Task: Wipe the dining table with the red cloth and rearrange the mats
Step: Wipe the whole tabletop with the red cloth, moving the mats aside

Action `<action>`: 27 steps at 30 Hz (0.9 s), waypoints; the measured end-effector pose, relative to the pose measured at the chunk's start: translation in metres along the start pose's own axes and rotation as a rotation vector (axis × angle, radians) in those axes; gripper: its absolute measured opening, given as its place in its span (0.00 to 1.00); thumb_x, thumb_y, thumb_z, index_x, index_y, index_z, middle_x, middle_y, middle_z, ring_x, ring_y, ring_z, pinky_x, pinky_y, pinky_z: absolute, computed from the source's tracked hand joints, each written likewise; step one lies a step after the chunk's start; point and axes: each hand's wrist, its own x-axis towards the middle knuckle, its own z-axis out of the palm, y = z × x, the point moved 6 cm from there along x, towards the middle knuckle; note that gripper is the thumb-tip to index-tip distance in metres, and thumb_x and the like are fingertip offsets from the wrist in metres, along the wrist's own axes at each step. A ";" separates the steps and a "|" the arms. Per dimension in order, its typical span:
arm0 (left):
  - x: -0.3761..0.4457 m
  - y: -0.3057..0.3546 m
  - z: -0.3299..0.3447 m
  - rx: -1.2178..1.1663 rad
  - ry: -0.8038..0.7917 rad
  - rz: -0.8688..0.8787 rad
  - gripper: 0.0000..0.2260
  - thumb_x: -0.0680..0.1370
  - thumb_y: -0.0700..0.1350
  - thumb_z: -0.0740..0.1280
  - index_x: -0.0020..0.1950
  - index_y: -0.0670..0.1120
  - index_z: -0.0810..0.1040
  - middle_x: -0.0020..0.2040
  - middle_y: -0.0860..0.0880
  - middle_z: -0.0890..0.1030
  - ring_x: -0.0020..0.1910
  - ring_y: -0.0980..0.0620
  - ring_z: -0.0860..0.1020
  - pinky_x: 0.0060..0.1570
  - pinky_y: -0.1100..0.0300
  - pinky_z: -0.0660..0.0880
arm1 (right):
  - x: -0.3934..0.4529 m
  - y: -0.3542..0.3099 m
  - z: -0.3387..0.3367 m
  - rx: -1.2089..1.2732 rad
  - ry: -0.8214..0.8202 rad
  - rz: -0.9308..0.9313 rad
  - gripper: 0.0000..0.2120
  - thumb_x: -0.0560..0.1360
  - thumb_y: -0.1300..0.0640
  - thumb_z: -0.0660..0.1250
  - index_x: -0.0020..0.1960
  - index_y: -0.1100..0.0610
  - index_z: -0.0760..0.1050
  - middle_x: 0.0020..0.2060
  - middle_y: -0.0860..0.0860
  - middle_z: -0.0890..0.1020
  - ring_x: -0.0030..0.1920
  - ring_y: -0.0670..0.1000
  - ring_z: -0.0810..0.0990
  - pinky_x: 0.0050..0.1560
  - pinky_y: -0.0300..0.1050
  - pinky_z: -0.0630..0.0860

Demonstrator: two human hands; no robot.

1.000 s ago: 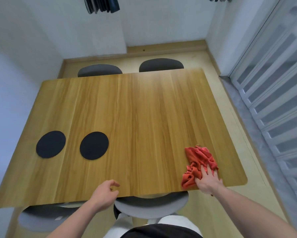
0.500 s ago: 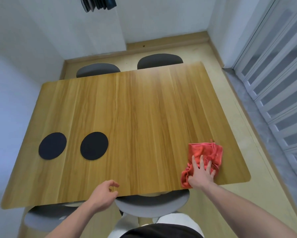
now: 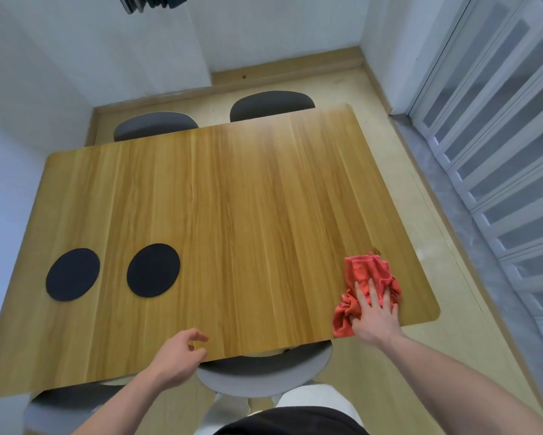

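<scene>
Head view: rectangular light-wood dining table (image 3: 232, 215). Right hand (image 3: 375, 315) presses flat, fingers straight and spread, on crumpled red cloth (image 3: 366, 277) near table's right front corner. Left hand (image 3: 177, 356) at table's front edge, fingers loosely curled, seemingly holding nothing. Two round black mats (image 3: 72, 274) (image 3: 153, 270) lie side by side at table's left end.

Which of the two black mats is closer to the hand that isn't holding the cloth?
The right-hand mat, nearer the table's middle; the other mat lies farther out toward the table's left end, away from the left hand.
</scene>
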 end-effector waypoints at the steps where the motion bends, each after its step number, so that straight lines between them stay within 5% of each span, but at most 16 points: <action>1: 0.000 -0.002 0.000 0.000 0.002 -0.003 0.14 0.81 0.45 0.65 0.66 0.53 0.76 0.64 0.55 0.77 0.61 0.55 0.77 0.61 0.59 0.75 | 0.002 0.011 -0.005 0.009 0.001 0.025 0.40 0.81 0.40 0.55 0.81 0.43 0.31 0.79 0.52 0.29 0.80 0.64 0.33 0.78 0.65 0.39; 8: -0.009 -0.029 -0.002 -0.038 0.022 -0.079 0.12 0.80 0.46 0.66 0.63 0.54 0.77 0.62 0.55 0.78 0.56 0.59 0.78 0.52 0.64 0.74 | 0.030 0.064 -0.042 0.107 -0.024 0.201 0.39 0.81 0.44 0.58 0.82 0.43 0.36 0.81 0.52 0.33 0.81 0.65 0.39 0.79 0.65 0.45; 15: -0.023 -0.049 -0.001 -0.043 0.021 -0.156 0.11 0.80 0.47 0.66 0.62 0.55 0.77 0.62 0.55 0.80 0.59 0.56 0.79 0.60 0.61 0.74 | 0.047 0.020 -0.047 0.169 -0.004 0.330 0.39 0.81 0.44 0.59 0.82 0.44 0.37 0.81 0.53 0.35 0.80 0.67 0.38 0.77 0.68 0.46; 23: -0.029 -0.047 0.000 -0.102 0.023 -0.177 0.14 0.79 0.47 0.65 0.63 0.55 0.77 0.63 0.55 0.79 0.60 0.56 0.78 0.61 0.59 0.75 | 0.016 -0.131 -0.006 0.071 -0.056 0.012 0.39 0.81 0.46 0.56 0.82 0.46 0.34 0.79 0.54 0.29 0.79 0.67 0.32 0.78 0.68 0.38; 27: -0.029 -0.039 0.002 -0.099 0.016 -0.157 0.14 0.79 0.47 0.65 0.64 0.55 0.77 0.63 0.53 0.79 0.59 0.56 0.78 0.60 0.59 0.76 | -0.016 -0.215 0.011 0.149 -0.191 -0.226 0.39 0.79 0.38 0.58 0.83 0.46 0.44 0.82 0.53 0.36 0.80 0.66 0.35 0.78 0.65 0.41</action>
